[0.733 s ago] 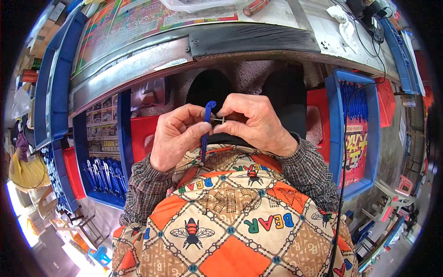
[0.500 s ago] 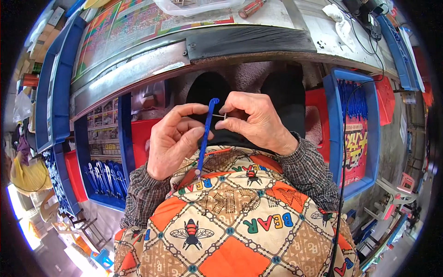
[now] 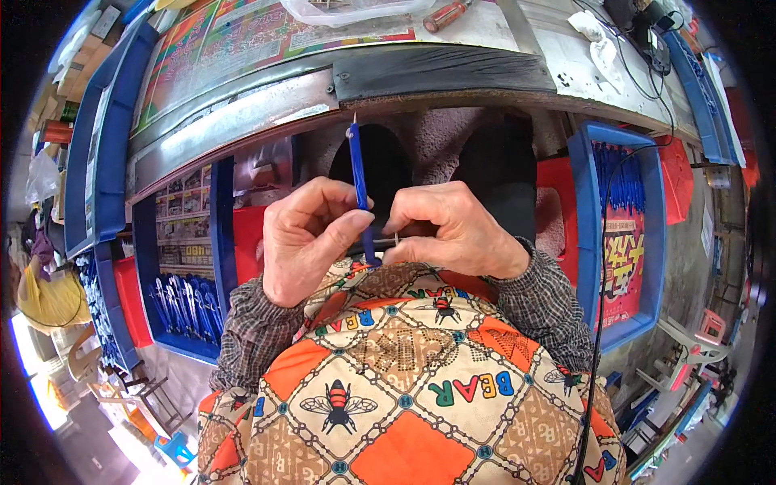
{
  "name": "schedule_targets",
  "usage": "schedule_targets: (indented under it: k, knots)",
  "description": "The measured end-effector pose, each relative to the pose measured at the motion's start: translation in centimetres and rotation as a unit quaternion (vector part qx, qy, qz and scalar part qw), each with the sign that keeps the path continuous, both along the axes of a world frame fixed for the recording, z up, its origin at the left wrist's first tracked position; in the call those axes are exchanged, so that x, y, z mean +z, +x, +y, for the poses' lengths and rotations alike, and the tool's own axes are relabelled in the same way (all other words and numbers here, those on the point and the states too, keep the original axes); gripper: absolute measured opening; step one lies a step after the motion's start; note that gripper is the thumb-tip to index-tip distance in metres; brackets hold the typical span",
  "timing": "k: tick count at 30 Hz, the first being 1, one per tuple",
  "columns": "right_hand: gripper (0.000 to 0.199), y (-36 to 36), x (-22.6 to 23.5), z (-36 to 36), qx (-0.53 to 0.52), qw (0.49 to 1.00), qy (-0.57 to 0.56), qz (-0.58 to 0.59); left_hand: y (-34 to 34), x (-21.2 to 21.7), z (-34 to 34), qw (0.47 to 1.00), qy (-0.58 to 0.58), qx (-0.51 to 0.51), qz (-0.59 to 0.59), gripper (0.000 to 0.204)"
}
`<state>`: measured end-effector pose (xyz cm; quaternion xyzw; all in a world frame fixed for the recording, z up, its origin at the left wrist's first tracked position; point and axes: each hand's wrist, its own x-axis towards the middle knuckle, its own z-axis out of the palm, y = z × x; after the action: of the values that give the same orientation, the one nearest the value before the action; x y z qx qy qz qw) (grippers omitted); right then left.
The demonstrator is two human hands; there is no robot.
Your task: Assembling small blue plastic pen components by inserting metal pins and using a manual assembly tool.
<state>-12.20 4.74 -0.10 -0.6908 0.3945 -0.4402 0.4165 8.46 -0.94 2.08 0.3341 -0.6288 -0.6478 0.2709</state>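
A slender, blue, pen-shaped stick with a pale pointed tip (image 3: 356, 166) stands roughly upright in the view between the two hands, its tip pointing far, toward the worn, dark-edged table (image 3: 453, 77), and its other end near, just above the bee-patterned cloth garment (image 3: 396, 449). The left hand (image 3: 314, 236) has its grip pinched around the stick: the thumb presses on it below the middle and the fingers bear on it from the far left. The right hand (image 3: 459, 229) pinches a thin, silvery metal pin (image 3: 396, 239) between thumb and forefinger; the pin lies to the right of the stick's near part, but whether the two touch is too small to tell.

The stick looks light, stiff and smooth, probably plastic, so it could roll or slip under a loose hold; its middle seems the steadiest place to take it, leaving the slim tip unloaded. The pin looks rigid but tiny, and probably needs a fingertip pinch at its right end.
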Motion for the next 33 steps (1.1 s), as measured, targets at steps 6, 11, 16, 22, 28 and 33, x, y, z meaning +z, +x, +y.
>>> schedule_targets:
  k: [6,11,16,22,28,33]
  knots:
    - [0.024,-0.2,1.1,0.4,-0.004,1.000,0.017,-0.016,-2.1,-0.3,0.8,0.991,0.032,0.086,0.100,0.021]
    - [0.021,-0.3,1.1,0.5,-0.046,0.998,0.024,-0.043,-0.9,-2.0,0.6,0.987,-0.159,0.016,-0.021,0.016]
    - [0.017,-0.7,0.8,0.5,-0.116,0.984,0.084,-0.103,-0.2,-1.7,1.5,0.999,-0.046,-0.018,0.004,0.019]
    - [0.018,-1.0,0.2,0.2,-0.110,0.994,-0.006,0.021,0.3,1.2,2.4,0.997,0.053,-0.009,0.049,0.034]
    - [0.019,-0.8,0.7,0.4,-0.042,0.999,0.010,0.000,0.1,0.4,1.2,0.996,-0.010,-0.019,0.084,0.048]
    - [0.018,-0.7,1.1,0.6,-0.044,0.998,0.010,-0.048,-0.3,-1.6,1.8,0.996,-0.020,-0.048,0.073,0.054]
